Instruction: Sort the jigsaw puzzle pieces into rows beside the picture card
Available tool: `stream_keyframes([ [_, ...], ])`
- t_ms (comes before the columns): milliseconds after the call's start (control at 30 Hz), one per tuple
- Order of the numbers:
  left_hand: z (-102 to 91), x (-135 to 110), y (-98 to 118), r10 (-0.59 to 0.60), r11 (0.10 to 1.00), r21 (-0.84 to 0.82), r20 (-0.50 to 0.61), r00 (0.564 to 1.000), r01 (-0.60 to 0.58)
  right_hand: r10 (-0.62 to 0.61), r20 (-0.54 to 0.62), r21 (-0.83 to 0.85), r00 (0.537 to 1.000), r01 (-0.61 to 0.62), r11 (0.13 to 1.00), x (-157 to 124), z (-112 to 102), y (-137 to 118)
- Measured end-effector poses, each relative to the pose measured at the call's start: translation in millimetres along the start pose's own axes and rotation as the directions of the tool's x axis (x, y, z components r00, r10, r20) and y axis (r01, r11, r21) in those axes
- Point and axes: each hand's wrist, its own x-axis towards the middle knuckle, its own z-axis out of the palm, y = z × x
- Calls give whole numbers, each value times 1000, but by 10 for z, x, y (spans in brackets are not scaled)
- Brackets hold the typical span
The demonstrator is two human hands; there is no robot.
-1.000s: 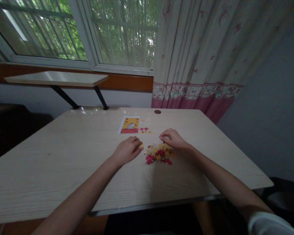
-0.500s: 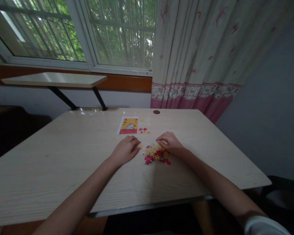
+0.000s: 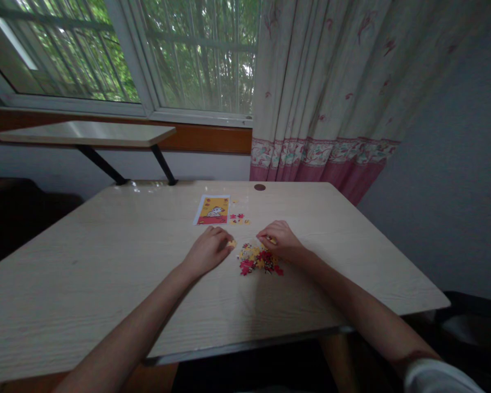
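Note:
My left hand (image 3: 207, 250) is closed, thumb and fingertips pinching a yellow jigsaw piece (image 3: 231, 243) just left of the pile. Across from it, my right hand (image 3: 281, 240) is curled at the pile's upper right edge, with a small yellow and dark jigsaw piece (image 3: 272, 239) showing between its fingers. Between and below both hands lies a loose pile of red, yellow and white jigsaw pieces (image 3: 260, 261). Beyond my left hand sits a picture sheet (image 3: 213, 209) showing a white animal on yellow and red. Several red and yellow pieces (image 3: 239, 219) rest along its right side.
The light wooden table (image 3: 118, 256) spans the view. A raised shelf (image 3: 90, 134) on dark legs stands at the back left. A round brown disc (image 3: 259, 187) marks the far edge. Behind are a window (image 3: 200, 60) and a long curtain (image 3: 323, 109).
The view has shifted slightly. The yellow piece at my left fingertips shows more clearly, and the piece in my right hand appears turned, with dark marks visible. Both hands stay nearly in place.

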Motion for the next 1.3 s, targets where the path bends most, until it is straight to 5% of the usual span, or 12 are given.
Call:
stream_keyframes([
  [167, 40, 30, 118, -124, 940, -319, 19, 992, 124, -70, 3, -2, 998, 70, 998, 3, 34, -136],
  [300, 119, 52, 199, -226, 742, -634, 70, 972, 218, -110, -11, -32, 994, 109, 993, 7, 50, -225],
  [467, 173, 59, 223, -195, 660, -723, 98, 976, 205, -110, 5, -68, 994, 110, 992, 20, 14, -283],
  [700, 99, 53, 270, -182, 767, -622, 27, 983, 159, -121, -29, -89, 992, 118, 989, 18, -5, -241],
  [800, 10, 20, 234, -160, 901, -416, -50, 986, 125, -46, -146, -107, 988, 30, 994, 14, -49, -100],
  [900, -62, -20, 154, 29, 990, -133, -58, 998, -36, 46, -293, -86, 955, -75, 994, -4, -126, 83],
  [1033, -78, -41, 79, 110, 994, 12, -14, 994, -110, 125, -377, -43, 918, -152, 987, -38, -189, 245],
  [1300, -92, -32, 108, 139, 988, 60, 18, 990, -140, 139, -351, -23, 926, -157, 987, -33, -160, 215],
])
